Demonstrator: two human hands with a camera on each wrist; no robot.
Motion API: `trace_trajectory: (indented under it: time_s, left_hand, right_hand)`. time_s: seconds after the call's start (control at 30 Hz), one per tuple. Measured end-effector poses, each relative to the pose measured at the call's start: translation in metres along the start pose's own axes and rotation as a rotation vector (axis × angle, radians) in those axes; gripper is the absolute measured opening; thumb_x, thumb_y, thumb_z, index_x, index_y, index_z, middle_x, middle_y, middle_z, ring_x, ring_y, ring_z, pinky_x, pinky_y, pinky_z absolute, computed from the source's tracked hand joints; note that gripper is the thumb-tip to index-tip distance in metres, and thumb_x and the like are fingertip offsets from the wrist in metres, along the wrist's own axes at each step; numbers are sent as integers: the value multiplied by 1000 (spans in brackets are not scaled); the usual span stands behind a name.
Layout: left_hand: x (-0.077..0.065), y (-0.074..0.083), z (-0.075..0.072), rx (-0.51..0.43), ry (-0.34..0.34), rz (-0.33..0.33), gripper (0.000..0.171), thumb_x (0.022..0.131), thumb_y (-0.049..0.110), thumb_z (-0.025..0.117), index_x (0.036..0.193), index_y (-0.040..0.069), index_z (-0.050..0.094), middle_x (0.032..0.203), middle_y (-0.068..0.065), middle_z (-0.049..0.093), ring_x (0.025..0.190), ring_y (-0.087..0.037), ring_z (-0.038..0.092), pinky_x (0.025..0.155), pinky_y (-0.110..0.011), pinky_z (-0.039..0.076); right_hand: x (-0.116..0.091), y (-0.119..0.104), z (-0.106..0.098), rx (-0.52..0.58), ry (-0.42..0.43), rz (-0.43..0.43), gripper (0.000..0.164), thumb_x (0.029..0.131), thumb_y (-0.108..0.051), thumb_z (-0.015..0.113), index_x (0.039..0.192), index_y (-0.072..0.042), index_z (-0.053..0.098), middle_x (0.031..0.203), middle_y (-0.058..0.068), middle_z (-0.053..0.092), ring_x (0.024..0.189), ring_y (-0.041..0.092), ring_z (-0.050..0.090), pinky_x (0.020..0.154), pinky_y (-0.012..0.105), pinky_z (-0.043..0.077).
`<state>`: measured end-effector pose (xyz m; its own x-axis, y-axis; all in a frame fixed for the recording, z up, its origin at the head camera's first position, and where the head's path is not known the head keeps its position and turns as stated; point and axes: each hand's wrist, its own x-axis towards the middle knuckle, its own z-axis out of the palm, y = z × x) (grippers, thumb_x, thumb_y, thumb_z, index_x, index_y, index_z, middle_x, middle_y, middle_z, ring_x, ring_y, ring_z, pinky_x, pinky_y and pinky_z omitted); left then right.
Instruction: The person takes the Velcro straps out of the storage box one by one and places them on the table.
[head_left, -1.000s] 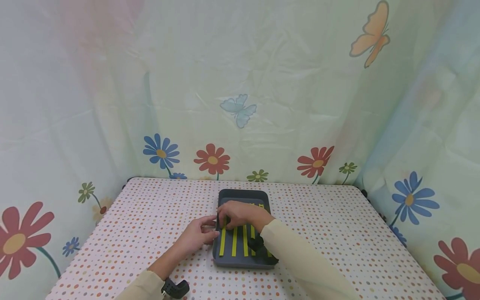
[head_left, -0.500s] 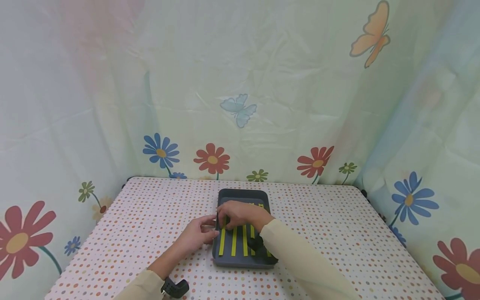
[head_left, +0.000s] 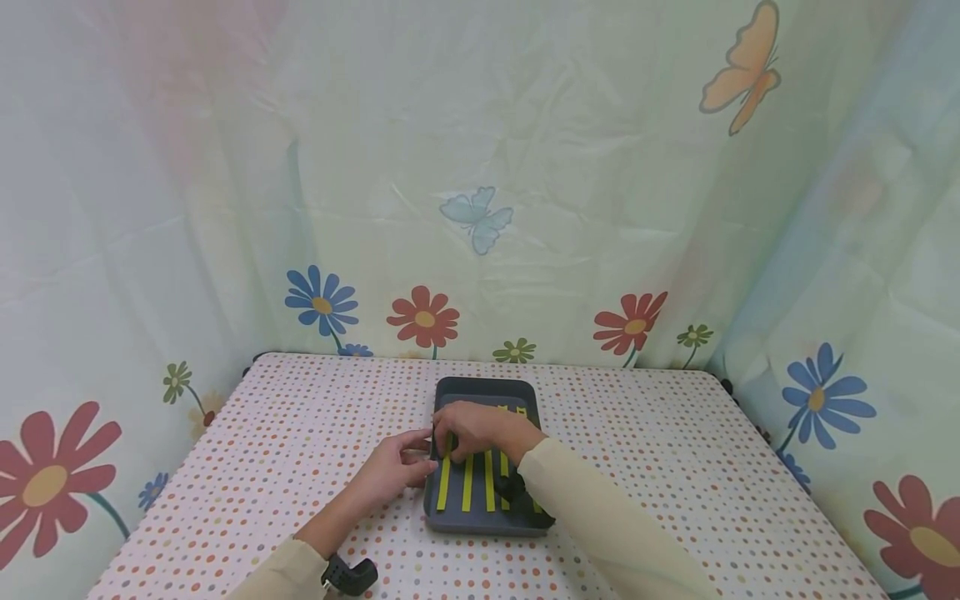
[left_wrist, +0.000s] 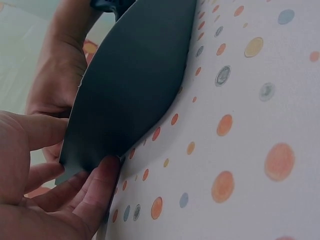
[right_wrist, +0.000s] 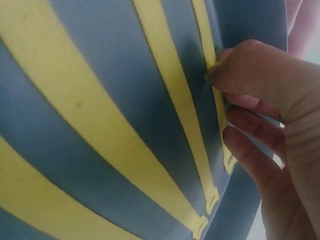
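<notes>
A dark grey rectangular tray point(head_left: 487, 528) holds several long yellow strips laid lengthwise and side by side. My right hand point(head_left: 474, 427) reaches across it to the leftmost yellow strip point(head_left: 443, 490). In the right wrist view, the thumb and forefinger of that hand point(right_wrist: 262, 85) pinch this strip point(right_wrist: 205, 30) close to the tray's side wall. The strips end in small slotted tabs. My left hand point(head_left: 392, 465) is at the tray's left side. Its fingers touch the outer wall point(left_wrist: 130, 75) in the left wrist view, spread along it near the tabletop.
A dotted cloth point(head_left: 637, 467) covers the table under the tray. Behind and to both sides hangs a curtain point(head_left: 570, 167) printed with flowers and butterflies. Black wrist devices sit on the left wrist point(head_left: 349, 575) and over the tray on the right wrist point(head_left: 512, 488).
</notes>
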<state>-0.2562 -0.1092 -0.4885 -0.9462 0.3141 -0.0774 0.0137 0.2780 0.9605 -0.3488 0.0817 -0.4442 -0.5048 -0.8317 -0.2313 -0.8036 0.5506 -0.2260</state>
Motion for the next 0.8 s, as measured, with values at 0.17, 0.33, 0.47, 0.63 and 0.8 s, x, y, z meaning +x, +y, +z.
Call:
trace_trajectory:
  time_s: [0.17,0.33,0.47,0.63,0.8]
  left_hand:
    - [-1,1,1,-6,-5,7,65,96,15,72,153,2,44,143,-24,57,111,-26,71,80,-36,64]
    - [-1,1,0,2,-6,1,64,97,15,71,154,2,44,142,-23,58,110,-26,71,80,-35,64]
    - [0,0,0,3,-5,-1,65,97,15,71,154,2,44,141,-23,58,110,-25,71,80,-34,64]
    - [0,1,0,0,-4,-2,65,96,15,71,154,2,44,141,-22,59,111,-26,71,80,-34,64]
    - [-1,1,0,0,-7,6,65,96,15,72,154,1,43,142,-24,58,112,-28,71,81,-35,64]
  right_hand:
    - [-1,0,1,3,2,13,12,87,-13,82,95,-22,81,99,-11,64,92,12,60,86,17,51]
    - [0,0,2,-5,9,7,14,87,-14,83,97,-23,80,100,-12,65,93,10,61,85,16,52]
    - [0,-1,2,-20,21,-17,14,85,-13,84,94,-23,80,99,-12,66,93,9,60,84,15,52]
    - [1,-1,2,-39,29,-31,14,84,-14,86,93,-24,80,99,-12,66,92,7,58,84,16,52]
    - [0,0,3,-43,31,-32,14,84,-15,85,94,-23,80,99,-12,65,91,8,58,84,16,52]
